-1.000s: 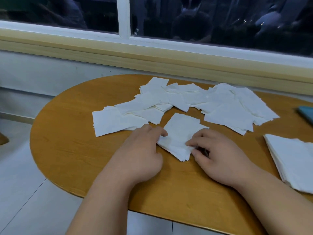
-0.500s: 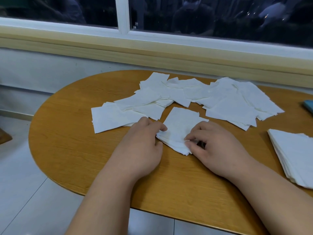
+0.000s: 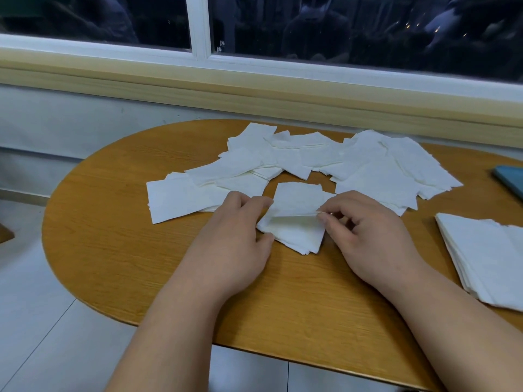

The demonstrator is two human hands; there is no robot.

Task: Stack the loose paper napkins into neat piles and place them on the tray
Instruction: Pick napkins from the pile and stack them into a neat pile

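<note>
Now, a small stack of napkins [image 3: 300,241] lies between your two hands, turned cornerwise, its long axis running away from you. Your right hand [image 3: 370,239] pinches its top sheet [image 3: 300,196] between thumb and forefinger, lifting the edge. Your left hand [image 3: 235,241], fingers curled, grips the stack's left corner. Just beyond both hands lie loose napkins [image 3: 368,171]; right of your right hand sits a neat pile [image 3: 486,258] on the wooden table [image 3: 113,250].

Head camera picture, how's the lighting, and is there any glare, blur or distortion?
Head view: soft, even indoor light, faint shadows under the left hand and right hand at the small pile; the window is dark with dim reflections; the loose napkins look washed out, edges merging; wide-angle bending curves the sill and table rim.
</note>
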